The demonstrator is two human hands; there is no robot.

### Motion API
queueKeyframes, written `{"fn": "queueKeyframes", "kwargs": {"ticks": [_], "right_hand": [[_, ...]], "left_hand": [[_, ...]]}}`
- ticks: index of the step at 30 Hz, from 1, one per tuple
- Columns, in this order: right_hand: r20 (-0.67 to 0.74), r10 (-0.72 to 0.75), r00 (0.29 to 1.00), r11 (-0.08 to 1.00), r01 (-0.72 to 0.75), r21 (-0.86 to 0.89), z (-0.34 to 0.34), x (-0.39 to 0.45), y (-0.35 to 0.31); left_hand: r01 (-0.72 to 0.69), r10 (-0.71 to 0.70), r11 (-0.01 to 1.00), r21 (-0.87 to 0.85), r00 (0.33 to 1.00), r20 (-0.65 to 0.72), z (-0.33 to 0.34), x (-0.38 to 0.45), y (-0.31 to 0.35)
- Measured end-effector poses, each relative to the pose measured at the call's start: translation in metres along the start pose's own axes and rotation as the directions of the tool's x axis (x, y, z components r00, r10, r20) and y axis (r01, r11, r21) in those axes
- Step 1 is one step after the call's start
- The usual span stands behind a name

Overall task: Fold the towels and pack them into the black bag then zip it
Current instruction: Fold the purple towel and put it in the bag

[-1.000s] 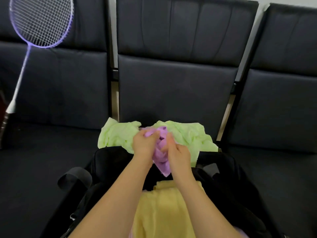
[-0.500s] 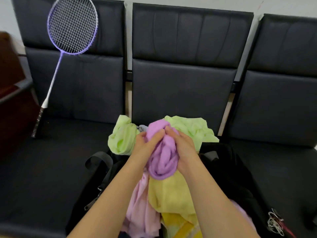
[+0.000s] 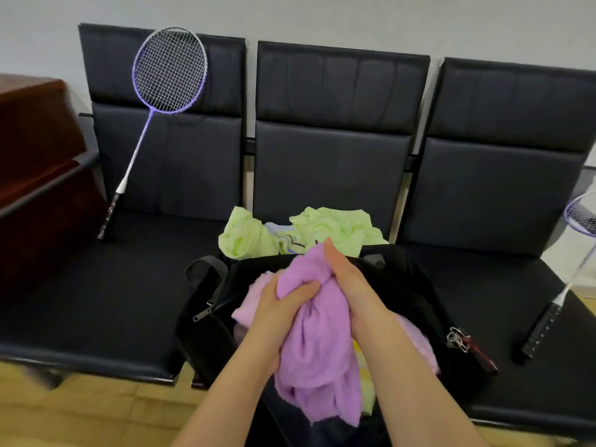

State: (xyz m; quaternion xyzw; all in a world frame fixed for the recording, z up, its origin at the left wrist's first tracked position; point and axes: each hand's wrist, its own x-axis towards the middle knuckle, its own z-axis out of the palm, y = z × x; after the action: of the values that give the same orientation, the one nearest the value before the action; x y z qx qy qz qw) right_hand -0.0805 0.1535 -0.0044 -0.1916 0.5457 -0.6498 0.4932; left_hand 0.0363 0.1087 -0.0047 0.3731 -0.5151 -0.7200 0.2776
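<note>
Both hands are on the purple towel (image 3: 317,321), bunched up over the open black bag (image 3: 409,295) on the bench (image 3: 96,301). The left hand (image 3: 277,312) wraps it from the side, thumb laid across the front, fingers (image 3: 300,290) curled into the cloth. The right hand (image 3: 346,279) clamps the other side, its fingers hidden behind the folds, so their spread can't be told. This towel looks light, soft and floppy: it sags below the grip and holds no shape of its own. Not fragile, not slippery, just unruly. To fold it, I'd judge the 2 corners of 1 edge the place to pinch, letting it hang flat. A green towel (image 3: 335,225) lies crumpled behind the bag; pink and yellow cloth shows beneath.
</note>
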Motion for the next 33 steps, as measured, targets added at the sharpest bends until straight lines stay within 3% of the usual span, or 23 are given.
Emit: {"fn": "queueKeyframes", "kwargs": {"ticks": [2, 7, 9, 11, 13, 14, 17, 21, 26, 31, 33], "right_hand": [[-0.036, -0.111, 0.993, 0.983, 0.105, -0.149, 0.008, -0.015, 0.001], [-0.125, -0.247, 0.961, 0.932, 0.2, -0.301, 0.026, -0.057, 0.022], [-0.16, -0.237, 0.958, 0.934, 0.18, -0.307, 0.027, -0.074, 0.025], [-0.204, -0.119, 0.972, 0.915, 0.027, -0.403, 0.032, -0.09, 0.022], [-0.223, 0.091, 0.971, 0.888, -0.18, -0.423, 0.038, -0.104, 0.013], [-0.238, 0.129, 0.963, 0.908, -0.212, -0.363, 0.038, -0.111, 0.012], [-0.31, 0.034, 0.95, 0.93, -0.144, -0.339, 0.028, -0.121, 0.02], [-0.322, -0.078, 0.944, 0.896, -0.075, -0.437, 0.017, -0.129, 0.03], [-0.373, -0.183, 0.91, 0.884, -0.014, -0.467, 0.015, -0.135, 0.03], [-0.406, -0.216, 0.888, 0.958, 0.112, -0.265, 0.004, -0.136, 0.028], [-0.334, -0.22, 0.916, 0.942, 0.11, -0.317, -0.002, -0.135, 0.027]], "left_hand": [[-0.023, 0.024, 0.999, 0.046, 0.999, -0.036, -0.002, -0.015, -0.005], [-0.042, 0.067, 0.968, 0.249, 0.993, -0.095, -0.009, -0.055, -0.011], [-0.081, 0.159, 0.893, 0.442, 0.977, -0.142, -0.012, -0.068, -0.013], [-0.148, 0.238, 0.849, 0.507, 0.964, -0.117, -0.013, -0.081, -0.014], [-0.18, 0.204, 0.868, 0.464, 0.979, -0.002, -0.008, -0.093, -0.011], [-0.164, 0.161, 0.87, 0.464, 0.986, 0.047, -0.006, -0.1, -0.013], [-0.195, 0.185, 0.829, 0.524, 0.98, 0.072, -0.004, -0.11, -0.024], [-0.303, 0.255, 0.808, 0.505, 0.953, 0.162, -0.004, -0.116, -0.033], [-0.361, 0.366, 0.719, 0.594, 0.923, 0.118, 0.002, -0.12, -0.03], [-0.434, 0.478, 0.759, 0.486, 0.877, 0.038, -0.008, -0.119, -0.011], [-0.436, 0.475, 0.794, 0.424, 0.88, 0.014, -0.012, -0.116, -0.003]]}}
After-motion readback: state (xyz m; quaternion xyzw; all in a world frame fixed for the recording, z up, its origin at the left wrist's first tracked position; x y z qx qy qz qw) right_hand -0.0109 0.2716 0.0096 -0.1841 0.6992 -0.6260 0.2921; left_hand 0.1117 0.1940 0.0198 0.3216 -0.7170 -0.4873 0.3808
